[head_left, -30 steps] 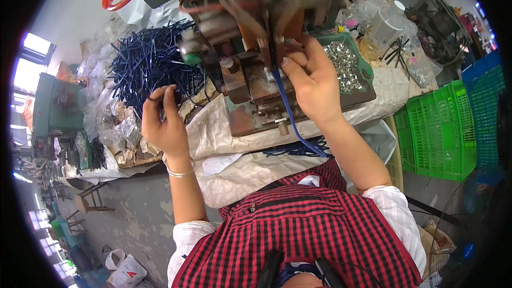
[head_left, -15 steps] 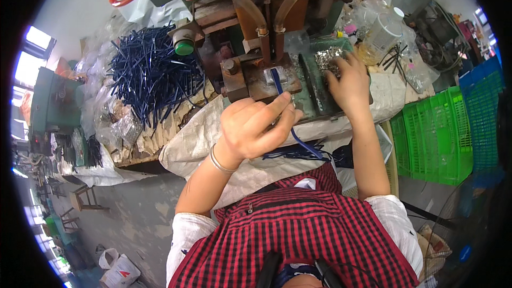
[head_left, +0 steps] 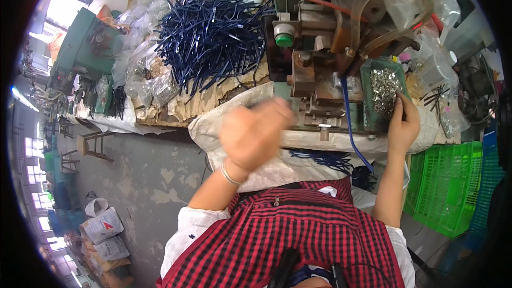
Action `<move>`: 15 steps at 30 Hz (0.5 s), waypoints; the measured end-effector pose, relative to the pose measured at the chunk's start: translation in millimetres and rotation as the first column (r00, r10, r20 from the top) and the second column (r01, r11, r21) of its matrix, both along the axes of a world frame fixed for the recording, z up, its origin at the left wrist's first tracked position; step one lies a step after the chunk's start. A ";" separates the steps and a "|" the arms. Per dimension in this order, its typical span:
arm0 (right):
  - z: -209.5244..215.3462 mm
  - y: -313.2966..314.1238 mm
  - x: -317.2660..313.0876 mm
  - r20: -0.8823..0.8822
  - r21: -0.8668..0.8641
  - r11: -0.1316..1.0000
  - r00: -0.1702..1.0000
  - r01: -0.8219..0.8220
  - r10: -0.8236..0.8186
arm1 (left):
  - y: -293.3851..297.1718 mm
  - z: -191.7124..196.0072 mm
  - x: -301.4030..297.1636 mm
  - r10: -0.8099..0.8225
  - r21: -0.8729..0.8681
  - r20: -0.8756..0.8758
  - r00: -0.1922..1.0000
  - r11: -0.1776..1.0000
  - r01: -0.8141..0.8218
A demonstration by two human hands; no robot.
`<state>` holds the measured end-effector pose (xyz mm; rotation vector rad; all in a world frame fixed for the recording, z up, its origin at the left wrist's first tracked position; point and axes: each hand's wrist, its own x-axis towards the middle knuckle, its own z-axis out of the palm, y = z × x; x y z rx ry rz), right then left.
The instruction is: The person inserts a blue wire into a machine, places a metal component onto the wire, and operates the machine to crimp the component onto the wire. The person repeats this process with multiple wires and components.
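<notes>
A dark blue strap hangs from the press's metal block, its upper end under the press head and its lower end over the table's front edge. My left hand is in the air left of the block, clear of the strap. It is smeared by motion, and a dark patch by its fingers cannot be made out. At the right, my right hand reaches the near right rim of a green tray of small shiny metal pieces. Its thumb and fingertip come together there; anything between them is too small to see.
A big heap of blue straps lies left of the press, beside plastic bags. A green button faces me. More straps lie below the table edge. Green crates stand at right, a wooden stool at left.
The view has swung left. My left hand has let go of the strap and moved left, away from the block. My right hand has drawn back from among the metal pieces to the tray's rim.
</notes>
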<state>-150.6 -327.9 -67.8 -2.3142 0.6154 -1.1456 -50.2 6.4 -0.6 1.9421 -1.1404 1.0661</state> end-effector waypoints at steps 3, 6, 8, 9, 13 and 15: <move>1.1 3.5 -0.7 0.037 0.138 0.986 0.996 -0.091 0.087 | 9.7 5.2 61.0 0.276 0.004 -0.159 0.948 0.960 -0.279; 22.6 28.2 27.6 0.076 0.185 0.965 0.982 -0.187 0.175 | 11.9 -38.5 129.1 0.446 0.335 -0.054 0.893 0.851 -0.405; 24.8 31.0 38.6 0.087 0.279 0.940 0.980 -0.197 0.180 | 4.0 -73.2 168.1 0.437 0.477 0.001 0.900 0.790 -0.384; 22.3 30.0 38.1 0.086 0.329 0.926 0.982 -0.186 0.167 | 1.6 -73.0 173.0 0.399 0.455 -0.068 0.914 0.828 -0.327; 5.2 19.6 17.4 0.045 0.359 0.928 0.995 -0.095 0.085 | 8.0 -43.3 165.7 0.217 0.257 -0.279 0.936 0.956 -0.145; -3.3 11.1 -5.4 0.056 0.204 0.977 0.997 -0.060 0.050 | 32.6 -6.2 122.1 -0.004 -0.026 -0.646 0.763 1.000 -0.016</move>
